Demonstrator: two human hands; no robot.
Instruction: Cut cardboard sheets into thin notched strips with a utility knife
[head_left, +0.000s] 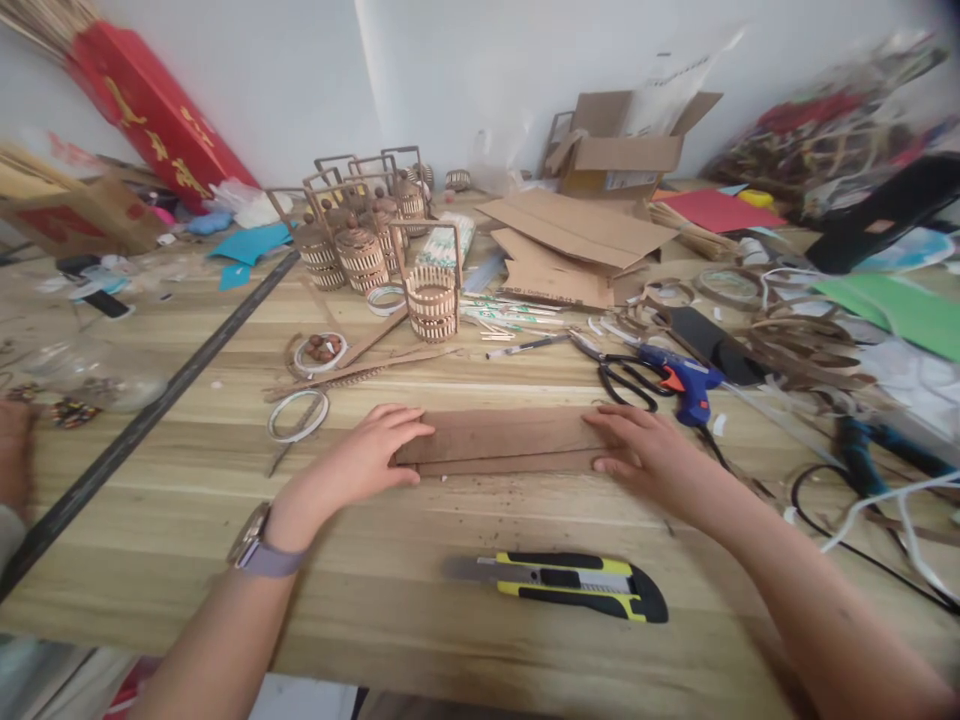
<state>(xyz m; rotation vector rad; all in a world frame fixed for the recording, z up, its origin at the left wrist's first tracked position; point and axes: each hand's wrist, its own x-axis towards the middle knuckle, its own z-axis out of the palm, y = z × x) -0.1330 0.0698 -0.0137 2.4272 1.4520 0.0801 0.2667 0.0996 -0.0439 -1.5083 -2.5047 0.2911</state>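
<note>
A brown cardboard strip [502, 436] lies crosswise on the wooden table, with a narrower strip or a cut line along its near edge. My left hand [379, 448] grips its left end, fingers over the top and thumb at the near side. At the right end, my right hand [634, 452] has hold of it in the same manner. Closer to me rests a yellow and black utility knife [574, 584], its blade out and pointing left; neither hand touches it. Small dark crumbs are scattered between the strip and the knife.
Behind the strip stand small stick baskets with handles [433, 305]. Black scissors [626, 380] and a blue glue gun [686, 380] lie at right, among cords. White rings [298, 416] sit at left. Cardboard sheets [577, 228] are piled farther back. Another person's hand [15, 450] shows at far left.
</note>
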